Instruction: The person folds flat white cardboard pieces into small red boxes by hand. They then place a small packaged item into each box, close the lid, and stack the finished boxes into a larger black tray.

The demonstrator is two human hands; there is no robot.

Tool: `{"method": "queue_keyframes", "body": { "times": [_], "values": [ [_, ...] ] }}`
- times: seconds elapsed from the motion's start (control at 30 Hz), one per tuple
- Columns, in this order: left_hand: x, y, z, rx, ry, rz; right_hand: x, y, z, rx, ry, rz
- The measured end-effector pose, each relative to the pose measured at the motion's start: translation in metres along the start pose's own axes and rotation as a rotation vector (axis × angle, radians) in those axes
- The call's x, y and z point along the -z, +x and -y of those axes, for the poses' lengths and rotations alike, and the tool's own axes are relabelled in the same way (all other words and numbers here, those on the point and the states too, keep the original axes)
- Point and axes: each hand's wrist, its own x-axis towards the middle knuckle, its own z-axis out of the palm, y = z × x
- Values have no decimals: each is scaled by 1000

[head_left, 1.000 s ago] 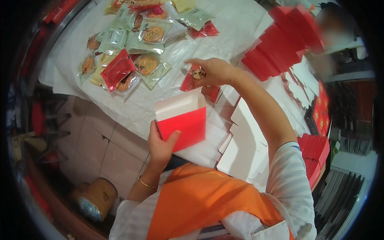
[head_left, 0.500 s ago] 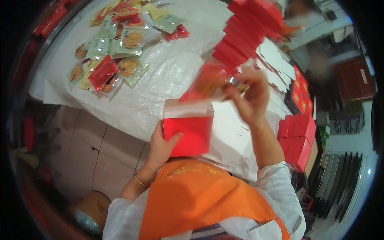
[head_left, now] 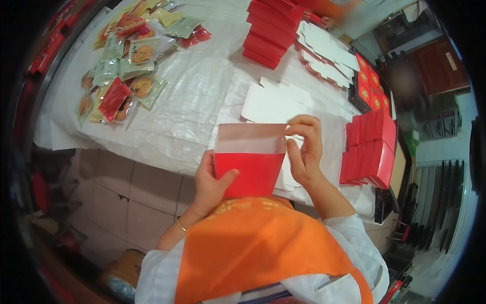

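Observation:
In front of my orange apron I hold a red paper box (head_left: 249,172) with a pale inner flap standing up along its top edge. My left hand (head_left: 207,178) grips its left side, thumb across the red front and fingers behind. At the upper right corner, my right hand (head_left: 305,149) has curled fingers and thumb pinching the edge of the flap. The box's inside is hidden from view. Just beyond it, flat white card blanks (head_left: 271,101) lie on the table, some partly behind the box and right hand.
Wrapped round pastries (head_left: 143,53) lie heaped on the white-sheeted table (head_left: 197,96) at far left. Red boxes (head_left: 271,35) are stacked at the back. More white blanks (head_left: 329,50), a patterned red box set (head_left: 365,83) and red boxes (head_left: 369,152) line the right. Another person's hand (head_left: 324,21) shows behind.
My right hand has come from above the table down to the box's upper right corner. The blurred reddish thing near it is gone from there. My left hand keeps its grip.

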Motion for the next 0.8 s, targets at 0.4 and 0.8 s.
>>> {"method": "queue_keyframes", "body": {
  "times": [0.4,0.8],
  "values": [
    [-32,0,36,-240,144,155,2,-92,-10,-535,352,-75],
    [-36,20,32,-393,404,243,32,-99,-24,-438,119,-68]
  ]
}}
